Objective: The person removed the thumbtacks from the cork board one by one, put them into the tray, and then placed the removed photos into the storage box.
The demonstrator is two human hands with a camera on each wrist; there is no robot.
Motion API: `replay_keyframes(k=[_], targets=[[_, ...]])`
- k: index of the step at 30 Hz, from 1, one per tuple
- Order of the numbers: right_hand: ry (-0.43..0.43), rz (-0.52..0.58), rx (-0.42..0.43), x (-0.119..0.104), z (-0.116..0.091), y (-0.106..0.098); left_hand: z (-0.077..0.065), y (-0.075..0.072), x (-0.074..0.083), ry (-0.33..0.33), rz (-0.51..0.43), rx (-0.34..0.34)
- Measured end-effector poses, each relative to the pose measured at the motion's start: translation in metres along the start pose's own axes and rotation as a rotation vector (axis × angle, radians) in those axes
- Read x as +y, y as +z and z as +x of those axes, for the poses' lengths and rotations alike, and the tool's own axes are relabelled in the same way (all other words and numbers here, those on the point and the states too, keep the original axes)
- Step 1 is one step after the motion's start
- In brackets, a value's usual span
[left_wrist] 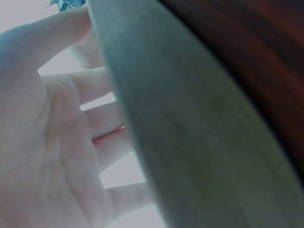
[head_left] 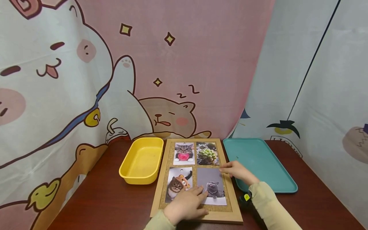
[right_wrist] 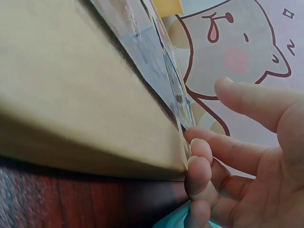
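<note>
A wood-framed corkboard [head_left: 212, 218] lies on the table with photos on it. My left hand [head_left: 186, 204] rests over its lower part, fingers stretched across the lower edges of the brown cat photo [head_left: 174, 180] and the grey cat photo [head_left: 208, 175]. In the left wrist view the frame's edge [left_wrist: 180, 118] covers those fingertips. My right hand [head_left: 240, 172] touches the upper right edge of the grey cat photo, beside the frame. Seen from the right wrist, the thumb stands apart from the fingers [right_wrist: 197, 173] at the board's edge. Above are a tabby cat photo [head_left: 184, 148] and a succulent photo [head_left: 207, 154].
A yellow tub [head_left: 141, 180] stands left of the corkboard. A teal tray [head_left: 264, 159] lies to the right, partly behind my right forearm. Next to that sleeve is a small black object with a yellow patch [head_left: 246, 197]. Cartoon-printed curtains [head_left: 201, 64] hang behind the table.
</note>
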State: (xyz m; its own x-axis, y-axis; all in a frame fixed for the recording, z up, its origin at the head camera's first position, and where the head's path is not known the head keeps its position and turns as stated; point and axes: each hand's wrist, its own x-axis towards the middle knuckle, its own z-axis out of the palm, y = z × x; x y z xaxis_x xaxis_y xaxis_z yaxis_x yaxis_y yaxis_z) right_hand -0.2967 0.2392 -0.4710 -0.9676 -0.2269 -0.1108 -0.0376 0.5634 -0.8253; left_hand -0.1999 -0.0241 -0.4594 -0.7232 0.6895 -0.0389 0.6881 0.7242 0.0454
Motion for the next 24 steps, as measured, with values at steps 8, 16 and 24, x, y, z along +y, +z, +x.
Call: replay_keyframes(k=[8,16,24], targets=[[-0.016,0.027,0.000,0.001,-0.002,0.002,0.000,-0.001,0.000,-0.004,-0.016,-0.008],[-0.128,0.032,-0.109,0.005,-0.008,-0.001,0.000,-0.002,-0.001,0.000,-0.010,-0.002],[-0.282,-0.115,-0.180,-0.006,-0.023,0.001,0.001,0.000,-0.001,0.015,-0.014,-0.006]])
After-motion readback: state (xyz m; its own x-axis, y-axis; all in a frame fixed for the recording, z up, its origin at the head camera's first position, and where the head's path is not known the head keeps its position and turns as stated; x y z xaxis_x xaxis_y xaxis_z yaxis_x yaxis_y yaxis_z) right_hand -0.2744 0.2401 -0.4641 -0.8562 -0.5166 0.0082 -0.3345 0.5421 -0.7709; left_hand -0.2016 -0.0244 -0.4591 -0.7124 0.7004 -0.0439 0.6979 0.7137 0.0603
